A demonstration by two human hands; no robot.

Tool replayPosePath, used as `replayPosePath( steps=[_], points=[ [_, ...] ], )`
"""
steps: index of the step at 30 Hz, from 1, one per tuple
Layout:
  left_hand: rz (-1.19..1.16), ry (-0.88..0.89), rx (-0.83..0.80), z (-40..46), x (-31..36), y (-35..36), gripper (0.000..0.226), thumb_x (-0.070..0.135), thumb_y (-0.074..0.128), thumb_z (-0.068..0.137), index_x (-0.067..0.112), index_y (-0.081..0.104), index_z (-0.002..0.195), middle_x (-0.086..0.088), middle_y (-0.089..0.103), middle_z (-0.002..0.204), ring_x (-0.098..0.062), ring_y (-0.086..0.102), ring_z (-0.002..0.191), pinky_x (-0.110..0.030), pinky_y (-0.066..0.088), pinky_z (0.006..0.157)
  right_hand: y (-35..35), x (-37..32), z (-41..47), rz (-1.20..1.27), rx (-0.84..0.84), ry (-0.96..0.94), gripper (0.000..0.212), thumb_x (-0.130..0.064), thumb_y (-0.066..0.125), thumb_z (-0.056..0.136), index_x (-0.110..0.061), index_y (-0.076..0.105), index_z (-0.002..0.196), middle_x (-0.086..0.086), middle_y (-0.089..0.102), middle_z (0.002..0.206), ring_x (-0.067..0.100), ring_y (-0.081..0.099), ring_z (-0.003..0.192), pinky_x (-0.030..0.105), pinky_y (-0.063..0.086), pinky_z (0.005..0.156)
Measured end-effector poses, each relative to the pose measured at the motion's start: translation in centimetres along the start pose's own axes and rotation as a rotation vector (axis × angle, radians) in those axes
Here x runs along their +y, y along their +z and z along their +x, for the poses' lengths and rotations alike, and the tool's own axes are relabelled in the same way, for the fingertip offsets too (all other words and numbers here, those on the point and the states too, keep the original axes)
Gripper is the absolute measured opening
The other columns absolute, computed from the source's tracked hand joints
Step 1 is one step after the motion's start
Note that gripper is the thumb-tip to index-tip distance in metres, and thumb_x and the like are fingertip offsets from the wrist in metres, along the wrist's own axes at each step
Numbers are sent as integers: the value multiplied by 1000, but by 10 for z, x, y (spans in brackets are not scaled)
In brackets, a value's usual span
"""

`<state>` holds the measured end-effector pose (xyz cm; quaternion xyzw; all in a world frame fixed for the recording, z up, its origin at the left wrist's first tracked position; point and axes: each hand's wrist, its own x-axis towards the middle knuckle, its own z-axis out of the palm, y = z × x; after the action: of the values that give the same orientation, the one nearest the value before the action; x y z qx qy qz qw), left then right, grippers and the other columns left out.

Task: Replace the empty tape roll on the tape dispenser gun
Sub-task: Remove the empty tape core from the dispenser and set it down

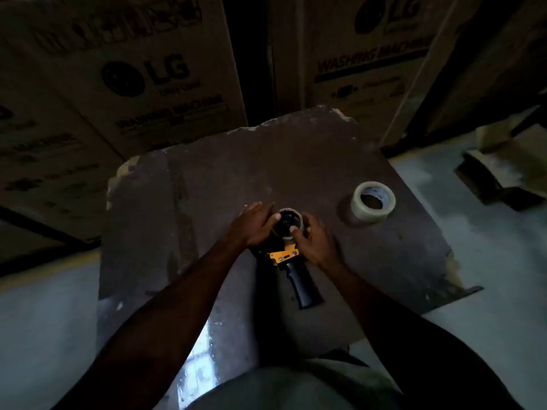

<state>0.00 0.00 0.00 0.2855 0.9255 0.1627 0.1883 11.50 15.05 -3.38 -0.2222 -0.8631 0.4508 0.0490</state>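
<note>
A tape dispenser gun (291,261) with a yellow bracket and a black handle lies on a dark cardboard sheet (207,202). An empty roll core (297,213), a thin pale ring, sits on the gun's black hub. My left hand (254,224) holds the ring's left side with its fingertips. From the right, my right hand (315,239) grips the same ring, thumb on its near edge. A full roll of clear tape (373,201) lies flat on the sheet, to the right of the gun and apart from both hands.
Large printed cardboard boxes (142,84) stand close behind the sheet, with a dark gap between them. Pale floor (473,291) shows on both sides. Folded cardboard pieces (503,173) lie at the right. The scene is dim.
</note>
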Motion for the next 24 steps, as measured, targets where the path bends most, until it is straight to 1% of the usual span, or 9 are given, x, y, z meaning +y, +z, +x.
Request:
replayPosePath(
  steps=[3, 5, 7, 8, 11, 14, 18, 21, 24],
  points=[
    [32, 75, -44, 12, 1, -1, 41, 40, 41, 99, 15, 54, 129, -15, 57, 133, -31, 45, 131, -46, 27, 111, 6, 4, 5, 23, -14, 45, 40, -40, 63, 85, -36, 58, 124, -5, 72, 117, 19, 68, 101, 33, 54, 87],
    [71, 73, -85, 17, 0, -1, 35, 41, 43, 97, 18, 59, 117, -14, 62, 122, -31, 51, 122, -47, 31, 106, 13, 19, 11, 76, -43, 89, 43, -47, 60, 82, -49, 54, 125, -9, 71, 119, 16, 69, 106, 41, 56, 91],
    [88, 54, -124, 25, -6, 1, 41, 51, 40, 92, 20, 61, 110, -12, 65, 116, -31, 55, 116, -45, 38, 99, 28, 51, 27, 141, -73, 105, 43, -50, 62, 81, -60, 52, 122, -10, 71, 121, 16, 68, 110, 48, 55, 93],
    [72, 28, -152, 28, -8, 2, 48, 56, 38, 87, 21, 62, 110, -12, 67, 114, -32, 58, 112, -43, 43, 96, 31, 59, 31, 165, -86, 106, 44, -50, 63, 81, -61, 53, 122, -8, 72, 121, 17, 69, 109, 49, 56, 93],
    [-52, -39, -206, 37, -17, 8, 56, 61, 41, 79, 18, 67, 103, -12, 72, 103, -30, 66, 98, -38, 52, 81, 24, 46, 34, 220, -58, 152, 49, -44, 67, 79, -43, 58, 127, -4, 74, 118, 16, 70, 109, 48, 55, 96],
    [-182, -100, -230, 43, -18, 9, 38, 51, 57, 85, 15, 69, 82, -11, 71, 83, -25, 68, 84, -29, 45, 66, 13, 27, 31, 227, -76, 160, 32, -27, 69, 85, -36, 68, 116, -5, 77, 105, 18, 73, 99, 42, 59, 88],
    [-332, -136, -264, 54, -24, 17, 31, 38, 66, 86, 7, 75, 83, -15, 74, 80, -19, 65, 70, -30, 46, 65, 10, 25, 33, 235, -59, 194, 32, -15, 69, 86, -20, 73, 117, -6, 77, 95, 3, 70, 87, 30, 57, 82],
    [-443, -138, -289, 54, -24, 17, 21, 28, 69, 86, 10, 76, 92, -6, 72, 80, -11, 63, 70, -26, 48, 68, 8, 22, 35, 229, -62, 231, 33, -17, 70, 85, -20, 73, 118, 0, 79, 97, 6, 71, 87, 25, 57, 78],
    [-515, -162, -315, 55, -23, 18, 20, 22, 70, 85, 9, 75, 99, -3, 73, 85, -12, 66, 75, -28, 52, 76, 5, 17, 36, 204, -76, 256, 33, -22, 70, 85, -26, 73, 117, 0, 79, 97, 6, 71, 88, 23, 54, 76]
  ],
)
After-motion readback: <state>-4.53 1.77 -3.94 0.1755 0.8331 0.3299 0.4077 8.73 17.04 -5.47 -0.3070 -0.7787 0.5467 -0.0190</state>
